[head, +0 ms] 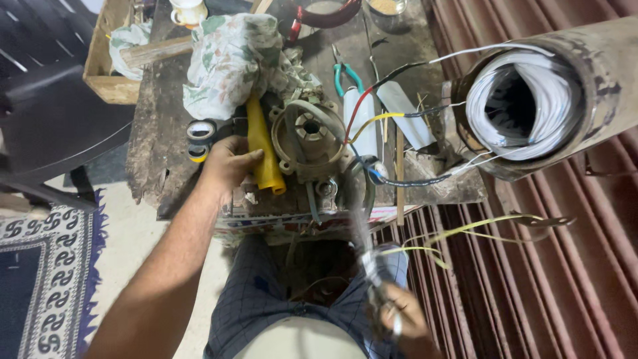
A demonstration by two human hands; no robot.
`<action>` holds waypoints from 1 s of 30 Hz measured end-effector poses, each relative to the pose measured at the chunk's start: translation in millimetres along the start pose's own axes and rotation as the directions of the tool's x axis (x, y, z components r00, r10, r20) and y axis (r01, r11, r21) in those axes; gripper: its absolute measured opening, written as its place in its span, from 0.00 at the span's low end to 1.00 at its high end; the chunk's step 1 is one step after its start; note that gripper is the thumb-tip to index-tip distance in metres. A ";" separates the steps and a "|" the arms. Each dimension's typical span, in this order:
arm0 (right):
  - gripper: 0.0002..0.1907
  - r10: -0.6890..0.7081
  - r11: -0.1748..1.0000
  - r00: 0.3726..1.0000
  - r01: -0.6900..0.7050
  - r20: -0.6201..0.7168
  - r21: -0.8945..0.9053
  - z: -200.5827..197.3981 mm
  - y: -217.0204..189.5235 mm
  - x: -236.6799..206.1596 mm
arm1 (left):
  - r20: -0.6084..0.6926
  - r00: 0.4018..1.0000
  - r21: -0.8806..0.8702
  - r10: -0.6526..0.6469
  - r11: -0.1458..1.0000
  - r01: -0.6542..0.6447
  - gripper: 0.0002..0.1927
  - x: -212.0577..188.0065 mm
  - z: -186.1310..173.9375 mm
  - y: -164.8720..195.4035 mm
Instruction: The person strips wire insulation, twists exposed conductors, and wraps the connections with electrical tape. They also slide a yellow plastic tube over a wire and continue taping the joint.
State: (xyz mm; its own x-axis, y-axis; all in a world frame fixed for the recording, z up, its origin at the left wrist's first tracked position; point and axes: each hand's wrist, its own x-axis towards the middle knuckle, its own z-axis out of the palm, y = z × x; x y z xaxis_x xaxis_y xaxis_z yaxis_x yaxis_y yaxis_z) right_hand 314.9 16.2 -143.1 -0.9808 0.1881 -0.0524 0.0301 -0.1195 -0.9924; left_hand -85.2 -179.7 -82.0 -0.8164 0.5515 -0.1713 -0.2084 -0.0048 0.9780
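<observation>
My left hand (229,161) rests on the worn wooden bench (154,159), its fingers against a yellow tube (264,149) that lies beside a round metal motor part (310,137). My right hand (402,318) is low over my lap, closed on a blurred bundle of wire (369,249) that runs up toward the bench. A large motor stator tube (545,100) with white windings sticks in from the right. Red, yellow, black and blue leads (372,119) run from it to the bench.
Rolls of tape (199,139), a floral cloth (232,63), teal-handled pliers (347,76), a white tube (362,116) and a cup (188,11) are on the bench. A wooden box (106,66) stands at the far left. Thin yellow wires (465,233) hang over corrugated metal sheeting (531,266). A patterned rug (40,279) covers the floor.
</observation>
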 end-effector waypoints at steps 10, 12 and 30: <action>0.39 0.249 0.951 0.917 -0.293 0.313 0.100 54.7 33.7 27.3 | 0.018 1.000 -0.025 -0.023 0.999 0.024 0.24 -14.2 2.9 -4.5; 0.39 0.241 0.949 0.918 -0.290 0.315 0.120 62.3 30.8 38.0 | 0.044 0.999 -0.083 0.017 0.996 -0.014 0.25 -16.7 2.6 -4.6; 0.25 0.326 0.940 0.937 -0.335 0.129 0.058 116.9 34.8 104.2 | -0.007 0.989 0.162 0.150 0.976 -0.147 0.24 -27.6 2.8 -13.4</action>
State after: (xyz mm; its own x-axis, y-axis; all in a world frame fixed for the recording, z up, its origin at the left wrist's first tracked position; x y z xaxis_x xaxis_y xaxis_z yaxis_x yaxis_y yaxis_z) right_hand 191.2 -82.4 -170.0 -0.9336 0.0118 -0.3583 0.3459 -0.2321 -0.9091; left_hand -58.4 -192.6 -90.0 -0.8422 0.5387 -0.0231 0.0040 0.0490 0.9988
